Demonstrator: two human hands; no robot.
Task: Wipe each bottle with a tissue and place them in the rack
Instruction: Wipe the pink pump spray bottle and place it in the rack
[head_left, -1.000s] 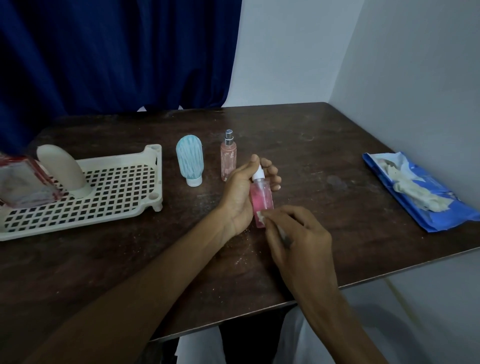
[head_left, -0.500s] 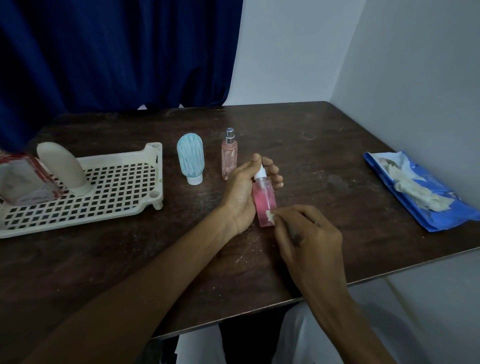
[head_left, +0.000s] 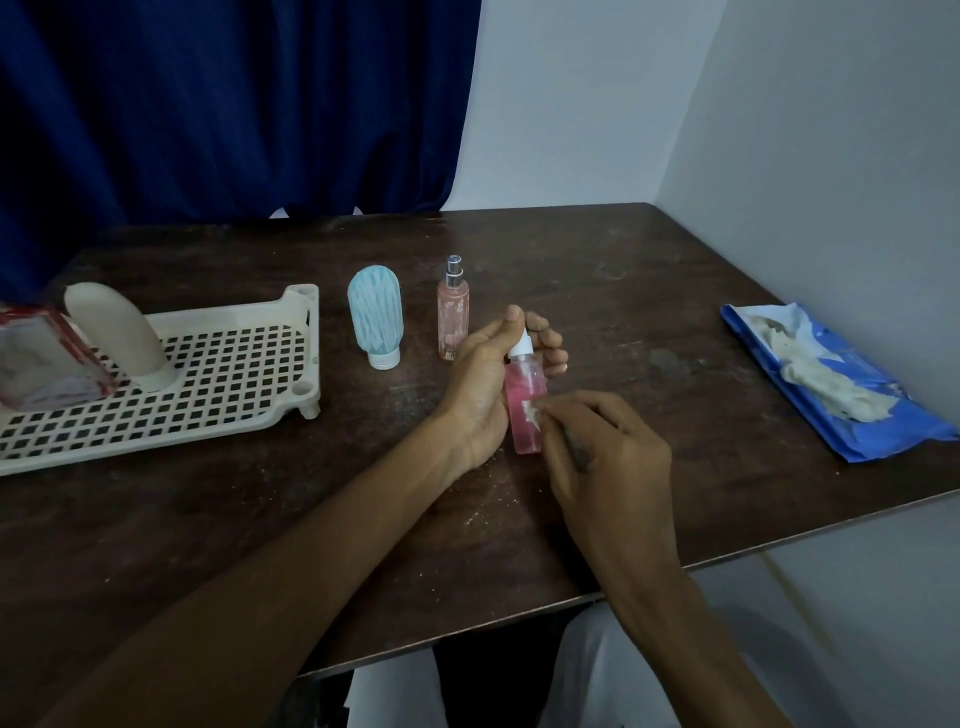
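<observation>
Wiping tissue (head_left: 531, 414) now higher on bottle (head_left: 522, 383)

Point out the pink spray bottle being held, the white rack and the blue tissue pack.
pink spray bottle (head_left: 522, 382), head view, on its pink body.
white rack (head_left: 223, 316), head view, on its back rim.
blue tissue pack (head_left: 894, 437), head view, on the bare wrapper near its front end.

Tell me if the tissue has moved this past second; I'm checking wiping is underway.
Yes, slightly: the tissue in the right hand has slid up the pink bottle, toward the peach spray bottle standing beyond it.
</observation>
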